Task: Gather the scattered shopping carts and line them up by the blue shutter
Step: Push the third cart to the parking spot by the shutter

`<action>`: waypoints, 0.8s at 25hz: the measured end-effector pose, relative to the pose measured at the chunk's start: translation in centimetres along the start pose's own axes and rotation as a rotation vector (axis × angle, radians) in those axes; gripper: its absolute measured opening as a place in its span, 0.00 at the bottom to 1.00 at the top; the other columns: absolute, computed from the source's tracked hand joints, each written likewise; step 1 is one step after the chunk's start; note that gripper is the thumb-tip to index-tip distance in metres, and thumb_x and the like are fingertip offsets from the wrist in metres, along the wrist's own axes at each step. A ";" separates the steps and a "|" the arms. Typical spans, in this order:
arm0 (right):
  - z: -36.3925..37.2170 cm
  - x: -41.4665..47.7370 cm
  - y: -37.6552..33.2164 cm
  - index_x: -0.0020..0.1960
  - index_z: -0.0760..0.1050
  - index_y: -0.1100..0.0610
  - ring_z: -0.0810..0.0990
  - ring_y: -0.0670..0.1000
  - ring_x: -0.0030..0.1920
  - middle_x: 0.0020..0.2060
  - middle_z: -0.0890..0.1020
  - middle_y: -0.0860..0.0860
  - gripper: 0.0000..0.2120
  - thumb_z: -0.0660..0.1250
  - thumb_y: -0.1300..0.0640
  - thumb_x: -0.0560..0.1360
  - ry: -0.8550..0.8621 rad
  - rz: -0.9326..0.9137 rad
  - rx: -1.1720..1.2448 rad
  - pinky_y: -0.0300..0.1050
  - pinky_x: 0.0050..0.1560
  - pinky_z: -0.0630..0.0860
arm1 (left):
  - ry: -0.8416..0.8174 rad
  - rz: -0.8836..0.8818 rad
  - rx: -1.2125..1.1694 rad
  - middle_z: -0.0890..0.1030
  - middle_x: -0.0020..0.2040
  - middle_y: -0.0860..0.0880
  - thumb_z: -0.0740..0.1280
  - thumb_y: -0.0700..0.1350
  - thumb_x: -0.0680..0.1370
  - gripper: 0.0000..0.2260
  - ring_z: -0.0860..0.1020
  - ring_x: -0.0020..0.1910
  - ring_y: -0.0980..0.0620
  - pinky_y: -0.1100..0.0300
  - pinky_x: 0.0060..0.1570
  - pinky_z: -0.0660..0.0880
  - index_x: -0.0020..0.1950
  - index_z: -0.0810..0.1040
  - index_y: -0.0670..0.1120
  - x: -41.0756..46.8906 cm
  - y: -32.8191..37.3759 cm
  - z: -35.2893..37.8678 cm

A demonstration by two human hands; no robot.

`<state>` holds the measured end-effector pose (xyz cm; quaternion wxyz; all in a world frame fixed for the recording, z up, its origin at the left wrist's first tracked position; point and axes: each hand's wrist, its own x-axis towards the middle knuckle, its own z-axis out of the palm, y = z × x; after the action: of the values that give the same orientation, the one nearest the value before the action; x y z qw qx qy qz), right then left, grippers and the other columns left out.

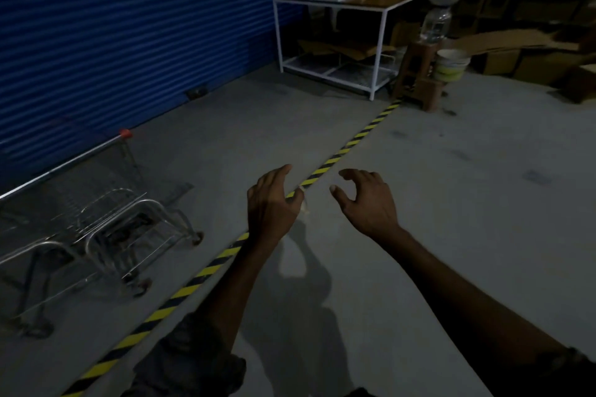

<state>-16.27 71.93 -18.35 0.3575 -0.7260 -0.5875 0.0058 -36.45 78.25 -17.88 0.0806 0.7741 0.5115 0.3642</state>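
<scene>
Metal shopping carts [96, 219] stand nested at the lower left, close to the blue shutter [129, 35] that fills the upper left. A red cap [125, 133] marks the end of a cart handle. My left hand [272, 206] hovers in mid-air over the floor, fingers loosely curled, holding nothing. My right hand [367, 203] is stretched out beside it, also empty with relaxed fingers. Both hands are well to the right of the carts and touch nothing.
A yellow-and-black striped tape line [351, 142] runs diagonally across the concrete floor. A white metal rack [335, 42] stands beyond the shutter's right end. Brown stools [419, 77], a stack of buckets [451, 66] and cardboard [522, 42] sit at the far right.
</scene>
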 end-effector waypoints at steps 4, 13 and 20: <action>-2.2 -2.5 -0.1 0.64 0.77 0.50 0.75 0.54 0.62 0.59 0.82 0.48 0.20 0.66 0.40 0.78 0.035 0.104 -0.015 0.52 0.57 0.71 | -0.107 0.073 -0.043 0.77 0.69 0.50 0.68 0.51 0.76 0.25 0.74 0.68 0.46 0.48 0.63 0.70 0.73 0.74 0.50 -0.7 2.3 -0.1; -6.3 -10.1 1.8 0.64 0.77 0.49 0.76 0.52 0.61 0.58 0.83 0.47 0.22 0.61 0.35 0.80 0.144 0.289 -0.062 0.52 0.58 0.74 | -0.294 0.155 -0.197 0.73 0.71 0.53 0.68 0.46 0.79 0.22 0.73 0.68 0.48 0.52 0.58 0.74 0.72 0.72 0.52 -5.0 7.0 1.4; -11.4 -14.8 4.6 0.65 0.76 0.48 0.75 0.51 0.62 0.59 0.82 0.45 0.23 0.61 0.34 0.79 0.229 0.392 -0.094 0.54 0.60 0.73 | -0.381 0.281 -0.233 0.71 0.71 0.54 0.67 0.45 0.79 0.21 0.73 0.68 0.49 0.47 0.56 0.77 0.72 0.70 0.55 -8.0 12.4 3.5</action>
<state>-12.10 53.11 -18.36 0.3799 -0.8380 -0.3902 -0.0346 -26.77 66.58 -18.10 0.2127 0.8777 0.3292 0.2758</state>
